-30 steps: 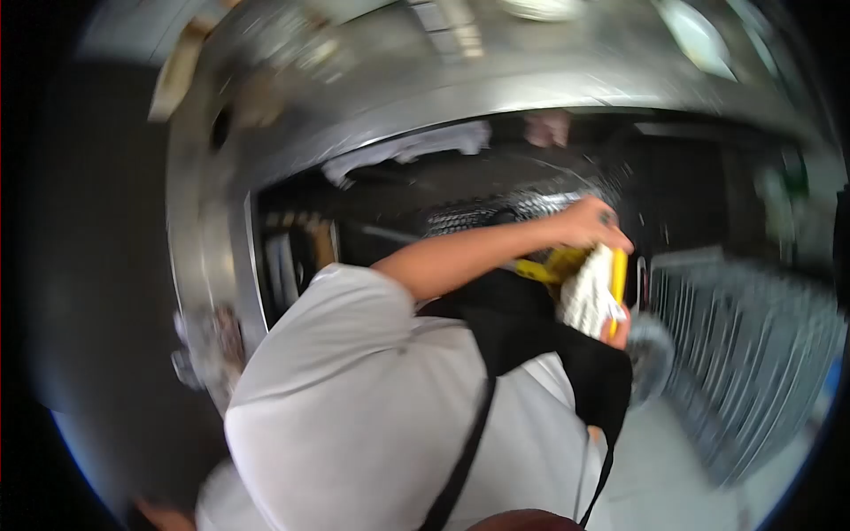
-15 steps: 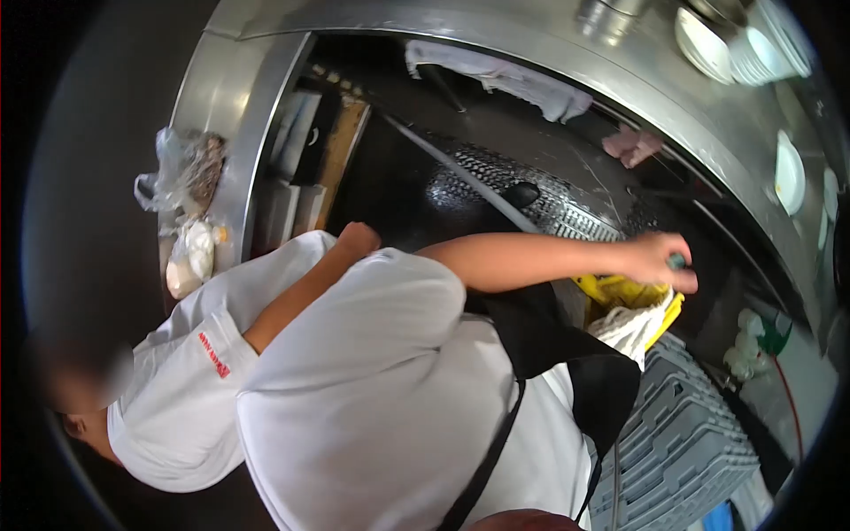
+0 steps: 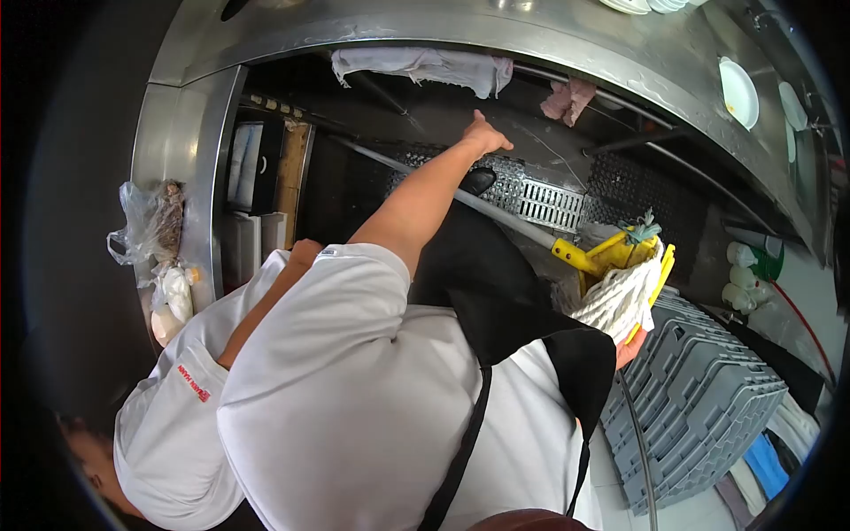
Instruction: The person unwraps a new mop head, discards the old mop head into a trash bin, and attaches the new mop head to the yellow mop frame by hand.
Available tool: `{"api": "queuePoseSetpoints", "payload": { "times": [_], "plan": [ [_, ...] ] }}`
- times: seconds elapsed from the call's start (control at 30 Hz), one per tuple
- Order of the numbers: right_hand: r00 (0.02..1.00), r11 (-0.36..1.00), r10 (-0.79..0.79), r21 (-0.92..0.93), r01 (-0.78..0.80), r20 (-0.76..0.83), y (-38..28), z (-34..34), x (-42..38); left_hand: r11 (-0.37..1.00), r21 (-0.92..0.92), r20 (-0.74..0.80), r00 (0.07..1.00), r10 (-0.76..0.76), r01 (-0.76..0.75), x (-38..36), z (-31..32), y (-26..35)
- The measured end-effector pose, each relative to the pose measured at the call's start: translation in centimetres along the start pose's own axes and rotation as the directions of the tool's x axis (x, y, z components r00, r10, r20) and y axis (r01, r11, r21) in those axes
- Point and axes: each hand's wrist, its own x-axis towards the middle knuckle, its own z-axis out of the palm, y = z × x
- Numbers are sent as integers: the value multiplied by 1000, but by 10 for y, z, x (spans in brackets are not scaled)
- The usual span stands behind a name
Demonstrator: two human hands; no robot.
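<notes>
A mop with white strands (image 3: 615, 296) and a yellow clamp head (image 3: 575, 256) lies slanted at my right side. Its grey handle (image 3: 505, 211) runs up and left across the floor. A green tie (image 3: 644, 230) is knotted at the top of the clamp. My right hand (image 3: 630, 349) grips the lower end of the mop head, with most of the hand hidden behind strands and apron. My left hand (image 3: 484, 137) is stretched out over the floor, fingers apart and holding nothing, above a black shoe (image 3: 478, 181).
On the left stands a co-worker in a white shirt (image 3: 168, 425). Steel counters (image 3: 425, 22) curve round the top and left, with bagged items (image 3: 164, 226) and white dishes (image 3: 738, 93). Cloths (image 3: 425, 69) hang below. Grey stacked crates (image 3: 699, 398) stand right; a floor grate (image 3: 549, 203) lies ahead.
My left hand has let go of the green tie and swung up and left, away from the mop. My right hand now shows at the mop head. The view has shifted.
</notes>
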Motion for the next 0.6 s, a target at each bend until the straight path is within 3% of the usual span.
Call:
{"api": "queuePoseSetpoints", "payload": {
  "times": [0.13,0.23,0.4,0.6],
  "plan": [
    [999,1000,18,-16,-19,-40,-1,2,2,987,27,130,980,154,-158,-35,26,30],
    [999,995,-15,-99,12,-35,-14,7,4,982,28,282,944,173,-188,-48,48,45],
    [999,993,-37,-110,33,-37,-9,5,5,966,135,245,952,183,-220,-61,67,49],
    [997,994,-68,-90,65,-25,1,0,10,936,-82,141,926,351,-342,-116,81,71]
  ]
}}
